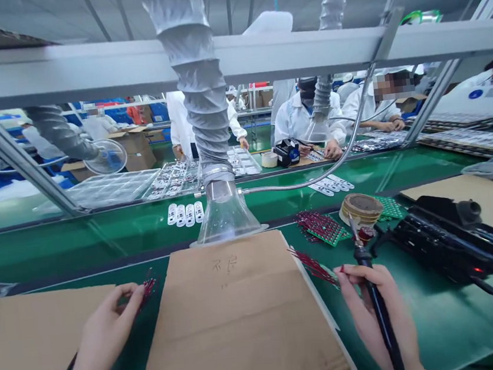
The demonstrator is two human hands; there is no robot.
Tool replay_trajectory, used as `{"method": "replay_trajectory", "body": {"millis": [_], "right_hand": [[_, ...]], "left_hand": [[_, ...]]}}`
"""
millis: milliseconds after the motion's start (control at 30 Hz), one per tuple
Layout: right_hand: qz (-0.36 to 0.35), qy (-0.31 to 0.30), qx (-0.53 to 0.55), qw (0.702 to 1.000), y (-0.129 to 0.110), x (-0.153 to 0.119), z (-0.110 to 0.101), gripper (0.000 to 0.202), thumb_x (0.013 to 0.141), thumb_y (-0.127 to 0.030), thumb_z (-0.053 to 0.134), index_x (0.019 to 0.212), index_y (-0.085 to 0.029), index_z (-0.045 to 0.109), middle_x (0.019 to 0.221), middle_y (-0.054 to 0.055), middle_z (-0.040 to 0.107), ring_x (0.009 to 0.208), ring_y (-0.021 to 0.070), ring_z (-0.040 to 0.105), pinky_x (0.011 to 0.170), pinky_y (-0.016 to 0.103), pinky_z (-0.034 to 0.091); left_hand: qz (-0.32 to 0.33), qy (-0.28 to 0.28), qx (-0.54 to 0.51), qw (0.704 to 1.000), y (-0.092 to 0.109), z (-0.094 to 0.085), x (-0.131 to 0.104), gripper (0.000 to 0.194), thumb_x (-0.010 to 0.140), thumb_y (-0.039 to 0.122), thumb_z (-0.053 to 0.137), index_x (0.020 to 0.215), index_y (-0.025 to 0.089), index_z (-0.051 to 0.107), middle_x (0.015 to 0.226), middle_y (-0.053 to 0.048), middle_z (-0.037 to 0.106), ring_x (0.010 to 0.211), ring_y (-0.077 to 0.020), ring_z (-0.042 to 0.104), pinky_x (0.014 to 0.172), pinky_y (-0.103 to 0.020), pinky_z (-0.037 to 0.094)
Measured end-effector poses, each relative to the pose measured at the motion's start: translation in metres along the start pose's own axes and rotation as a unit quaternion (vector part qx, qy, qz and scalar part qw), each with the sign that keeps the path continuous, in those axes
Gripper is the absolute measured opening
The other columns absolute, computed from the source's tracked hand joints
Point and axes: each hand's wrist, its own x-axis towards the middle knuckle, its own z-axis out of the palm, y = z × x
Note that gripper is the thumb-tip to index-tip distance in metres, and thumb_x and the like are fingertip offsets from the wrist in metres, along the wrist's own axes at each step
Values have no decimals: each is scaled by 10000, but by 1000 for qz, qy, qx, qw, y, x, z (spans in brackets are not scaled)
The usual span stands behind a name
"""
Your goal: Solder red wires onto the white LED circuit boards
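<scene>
My left hand [111, 325] is at the left edge of the cardboard sheet [235, 317], thumb and fingers closed at a small bunch of red wires [150, 286]. How many of these are in the fingers I cannot tell. In my right hand [387, 305] is a black soldering iron [380, 312], its tip pointing up and away in front of a tape roll [362, 207]. A bit of red shows at that hand's thumb and forefinger. Beside these fingertips lie more red wires [313, 265] along the cardboard's right edge.
Green circuit boards with red wires [322, 227] lie behind my right hand. A black soldering station [458, 244] with cables stands at right. The clear fume hood [227, 214] hangs behind the cardboard. White boards [185, 214] lie beyond; co-workers [305, 113] sit opposite.
</scene>
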Motion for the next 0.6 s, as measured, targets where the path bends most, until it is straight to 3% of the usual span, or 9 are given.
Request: {"method": "replay_trajectory", "body": {"millis": [100,167,233,367,467,600], "right_hand": [[8,-22,73,997,-36,-19,29,141,1037,-228,721,1125,-313,651,1038,33,662,899,217,742,856,368,616],[-3,-113,95,989,-46,-32,44,159,1032,-209,705,1143,-315,663,1009,22,682,844,201,741,806,345,616],[-2,-183,102,978,-44,-42,51,166,1029,-223,704,1166,-310,669,1011,29,705,875,217,753,804,347,621],[16,-238,51,970,-26,-51,48,252,1010,-220,720,1241,-297,652,1138,73,712,1063,281,753,920,412,632],[21,-314,29,949,-23,-50,48,404,970,-194,765,1335,-298,625,1213,87,690,1104,301,754,939,442,647],[15,-390,71,918,-31,-44,62,404,996,-136,687,1359,-296,610,1283,96,664,1133,276,756,940,425,661]], "left_hand": [[103,-77,-34,991,31,15,-13,455,975,673,565,1044,237,674,977,-58,819,928,-282,772,797,-335,575],[157,-134,-62,976,51,27,-23,422,1017,638,554,1029,229,661,957,-62,821,926,-269,779,828,-337,579],[209,-195,-96,954,66,38,-31,375,1058,577,539,1046,221,659,931,-58,823,916,-249,785,852,-338,583],[291,-308,-120,898,87,55,-38,361,1109,481,515,1304,216,664,997,-54,854,943,-223,803,851,-336,597],[308,-358,-123,873,102,63,-36,350,1119,437,512,1319,210,687,999,-53,854,922,-209,808,850,-328,608],[365,-352,-31,861,114,75,-30,299,1109,425,533,1054,197,719,830,-24,788,720,-178,722,673,-276,510]]}}
